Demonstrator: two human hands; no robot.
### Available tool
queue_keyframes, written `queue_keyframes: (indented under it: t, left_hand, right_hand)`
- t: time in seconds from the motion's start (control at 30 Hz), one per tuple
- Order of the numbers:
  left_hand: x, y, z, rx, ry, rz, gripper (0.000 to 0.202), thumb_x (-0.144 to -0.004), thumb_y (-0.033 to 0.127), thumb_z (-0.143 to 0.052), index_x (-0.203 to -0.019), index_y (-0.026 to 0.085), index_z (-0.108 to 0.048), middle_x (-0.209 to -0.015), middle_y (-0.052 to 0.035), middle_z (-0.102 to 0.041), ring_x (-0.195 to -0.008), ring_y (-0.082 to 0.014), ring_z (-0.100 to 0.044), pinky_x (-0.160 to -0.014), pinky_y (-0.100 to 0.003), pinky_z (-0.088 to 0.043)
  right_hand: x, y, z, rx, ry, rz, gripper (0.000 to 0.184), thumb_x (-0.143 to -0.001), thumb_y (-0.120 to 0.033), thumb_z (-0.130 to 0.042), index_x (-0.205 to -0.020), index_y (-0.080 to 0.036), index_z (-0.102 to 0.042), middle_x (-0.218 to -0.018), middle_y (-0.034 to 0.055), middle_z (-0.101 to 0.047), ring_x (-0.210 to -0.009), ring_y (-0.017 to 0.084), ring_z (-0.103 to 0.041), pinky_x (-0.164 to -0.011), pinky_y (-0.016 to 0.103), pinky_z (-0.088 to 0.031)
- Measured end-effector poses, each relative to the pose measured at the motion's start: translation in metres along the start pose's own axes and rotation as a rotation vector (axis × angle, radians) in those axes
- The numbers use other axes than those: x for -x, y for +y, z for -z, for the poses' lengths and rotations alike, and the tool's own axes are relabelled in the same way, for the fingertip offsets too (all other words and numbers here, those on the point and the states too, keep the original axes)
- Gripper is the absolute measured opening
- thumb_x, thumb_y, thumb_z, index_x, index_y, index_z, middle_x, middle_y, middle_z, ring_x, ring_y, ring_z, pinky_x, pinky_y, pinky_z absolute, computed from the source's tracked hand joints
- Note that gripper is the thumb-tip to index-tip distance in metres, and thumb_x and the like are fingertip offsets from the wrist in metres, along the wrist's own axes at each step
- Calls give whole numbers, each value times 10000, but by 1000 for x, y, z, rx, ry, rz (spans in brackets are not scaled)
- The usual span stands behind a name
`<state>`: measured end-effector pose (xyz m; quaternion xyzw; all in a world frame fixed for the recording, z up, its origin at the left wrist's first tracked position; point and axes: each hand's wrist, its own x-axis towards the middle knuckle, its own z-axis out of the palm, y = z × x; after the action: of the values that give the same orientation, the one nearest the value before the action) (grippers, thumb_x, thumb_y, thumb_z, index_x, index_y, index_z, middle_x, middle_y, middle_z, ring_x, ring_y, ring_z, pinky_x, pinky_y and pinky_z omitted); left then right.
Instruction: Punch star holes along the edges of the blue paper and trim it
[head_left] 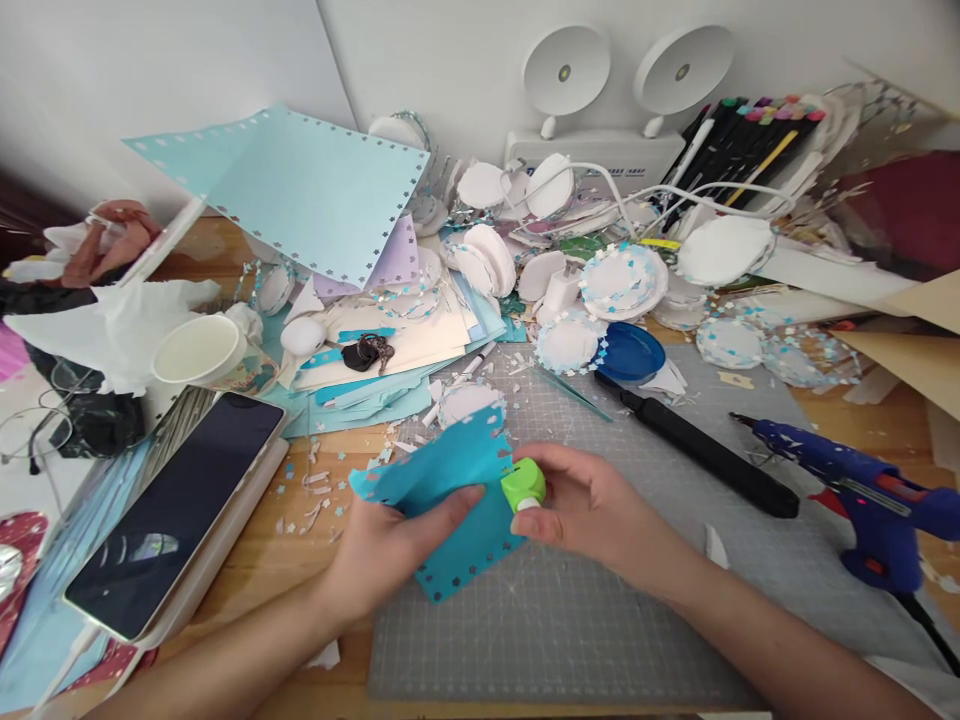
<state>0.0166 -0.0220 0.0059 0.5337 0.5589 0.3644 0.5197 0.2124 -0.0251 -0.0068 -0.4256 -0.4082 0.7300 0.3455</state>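
My left hand (405, 545) grips a bright blue sheet of paper (469, 540), thumb on top and fingers behind it. Small flower-shaped holes run along the sheet's lower edge, and its upper edge is notched and curled. In my right hand (592, 505) is a small green craft punch (523, 484), pinched between thumb and fingers. The punch sits at the right edge of the blue paper. Both hands are above the grey cutting mat (525, 640).
A blue glue gun (847, 490) and a black-handled tool (712, 455) lie on the right. On the left, a phone (180, 510) rests on a white box. Behind are a blue lid (631, 352), keys (369, 352), paper stacks and several white discs trimmed with tiny cut-outs.
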Motion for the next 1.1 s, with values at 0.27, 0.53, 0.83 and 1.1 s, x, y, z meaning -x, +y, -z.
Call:
queue_keyframes:
  t: [0.27, 0.53, 0.83, 1.1]
  left_hand:
    - [-1, 0, -1, 22, -8, 4, 285, -734, 286, -719, -1000, 182, -706, -1055, -56, -729, -960, -255, -686, -864, -351, -561]
    - [0, -6, 2, -106, -62, -75, 153, -782, 315, -678, -858, 195, -733, -759, -9, -732, -688, -189, -668, -641, -268, -558]
    - [1, -3, 1, -143, -91, -158, 112, -757, 282, -693, -816, 187, -698, -752, -11, -690, -678, -173, -638, -632, -257, -537]
    - [5, -4, -4, 203, -237, -13, 413, -675, 256, -756, -1068, 204, -643, -971, -53, -724, -867, -243, -690, -752, -322, -575]
  right_hand:
    - [2, -4, -7, 144, 105, 60, 447, -584, -274, -818, -976, -239, -607, -928, 33, -647, -865, 202, -632, -717, 308, -549]
    - [2, -1, -8, 162, 102, 60, 447, -591, -290, -821, -978, -223, -607, -933, 39, -665, -908, 213, -644, -782, 338, -551]
    - [7, -2, -9, 451, 177, 227, 299, -695, -343, -750, -930, -197, -637, -934, 67, -663, -872, 223, -619, -752, 346, -525]
    - [7, -3, -13, 434, 150, 266, 297, -728, -366, -721, -960, -208, -623, -1037, 92, -676, -962, 250, -627, -824, 376, -514]
